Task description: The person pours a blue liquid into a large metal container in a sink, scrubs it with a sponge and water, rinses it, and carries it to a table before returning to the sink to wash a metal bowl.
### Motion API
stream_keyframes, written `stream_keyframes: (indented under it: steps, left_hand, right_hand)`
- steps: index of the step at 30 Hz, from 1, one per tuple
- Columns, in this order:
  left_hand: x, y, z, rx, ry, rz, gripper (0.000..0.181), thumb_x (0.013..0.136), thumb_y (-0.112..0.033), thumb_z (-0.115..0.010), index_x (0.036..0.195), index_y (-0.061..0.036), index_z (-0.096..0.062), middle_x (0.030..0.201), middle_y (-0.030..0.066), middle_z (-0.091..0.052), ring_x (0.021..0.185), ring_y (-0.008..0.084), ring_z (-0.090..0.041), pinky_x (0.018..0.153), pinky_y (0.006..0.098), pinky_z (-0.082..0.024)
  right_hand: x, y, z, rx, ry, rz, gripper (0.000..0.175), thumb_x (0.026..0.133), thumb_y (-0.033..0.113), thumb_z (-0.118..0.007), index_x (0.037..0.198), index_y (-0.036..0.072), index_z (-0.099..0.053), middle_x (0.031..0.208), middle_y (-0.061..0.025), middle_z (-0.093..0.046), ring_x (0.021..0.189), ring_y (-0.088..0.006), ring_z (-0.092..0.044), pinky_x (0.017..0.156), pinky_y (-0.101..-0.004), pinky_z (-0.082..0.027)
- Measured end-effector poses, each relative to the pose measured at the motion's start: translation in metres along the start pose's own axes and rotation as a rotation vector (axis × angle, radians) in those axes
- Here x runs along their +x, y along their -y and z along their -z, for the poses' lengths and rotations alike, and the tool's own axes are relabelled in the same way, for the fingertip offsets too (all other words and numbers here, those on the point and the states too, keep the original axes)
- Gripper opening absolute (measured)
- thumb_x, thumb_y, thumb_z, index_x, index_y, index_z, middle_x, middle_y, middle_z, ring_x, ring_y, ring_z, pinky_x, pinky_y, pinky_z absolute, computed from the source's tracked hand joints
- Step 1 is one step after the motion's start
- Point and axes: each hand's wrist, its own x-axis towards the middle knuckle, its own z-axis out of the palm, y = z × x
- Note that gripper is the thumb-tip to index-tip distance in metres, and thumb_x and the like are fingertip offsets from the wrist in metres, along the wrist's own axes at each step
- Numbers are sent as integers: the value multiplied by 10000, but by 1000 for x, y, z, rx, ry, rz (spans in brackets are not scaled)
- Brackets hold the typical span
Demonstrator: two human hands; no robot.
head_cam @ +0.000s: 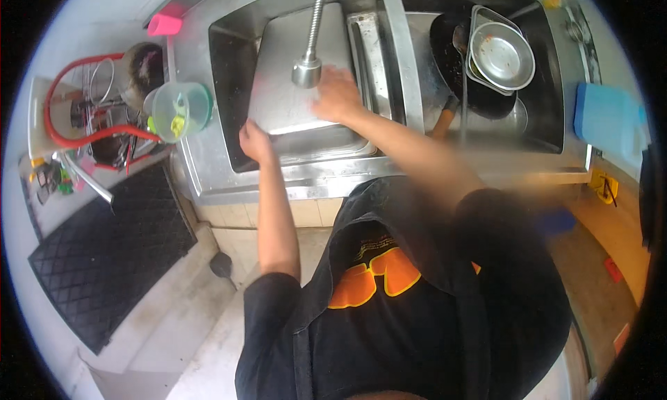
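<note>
A large rectangular stainless-steel food pan (292, 51) sits bottom up in the left sink basin, over other steel pans (371, 61). At its near left corner, my left hand (254, 142) grips the edge. My right hand (337, 95), slightly blurred, is spread over the pan's flat base towards its right side and holds nothing. Whether its palm presses on the metal is hard to see. Just left of those fingers hangs the metal head of a spring-necked faucet (306, 73). No running water can be made out.
In the right sink basin (542, 134) lie a black wok (443, 51), a round steel bowl (503, 56) and a ladle. A clear plastic tub (177, 113) and pink cup (165, 25) stand at left. A red hose (49, 108) loops beside them; a blue jug (607, 116) is at right.
</note>
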Motion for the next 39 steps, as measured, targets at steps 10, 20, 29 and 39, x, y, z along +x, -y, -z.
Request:
stream_keyframes:
  steps: [10,20,29,39]
  left_hand:
    - [-127,-17,-65,-471,81,489,951,844,-558,-501,1312,186,-137,1340,322,-319,1194,388,-422,972,433,-387]
    - [-54,-46,-31,595,83,-491,417,828,-221,-544,1153,40,-538,1246,206,-509,1217,343,-426,1057,595,-94]
    - [-93,-56,-55,590,655,-806,465,850,-306,-504,1243,-59,-501,1348,125,-445,1237,335,-409,1072,540,-138]
    - [6,-59,-73,1101,569,-541,724,879,-548,-334,1414,-64,-271,1474,161,-229,1381,302,-157,1095,506,-110]
  right_hand:
    - [-17,15,11,-207,210,152,534,861,414,-451,1268,72,-495,1399,-140,-366,1335,-264,-265,1081,-514,-155]
    - [-20,13,-8,172,-6,211,563,756,321,-618,1186,-19,-487,1159,-196,-532,1097,-335,-493,981,-436,-352]
    - [22,9,46,1122,-191,40,712,633,274,-798,1223,47,-469,1052,-113,-605,985,-254,-570,860,-356,-433]
    - [121,-82,88,573,-79,118,222,712,301,-706,810,117,-631,759,-34,-643,752,-165,-599,691,-323,-460]
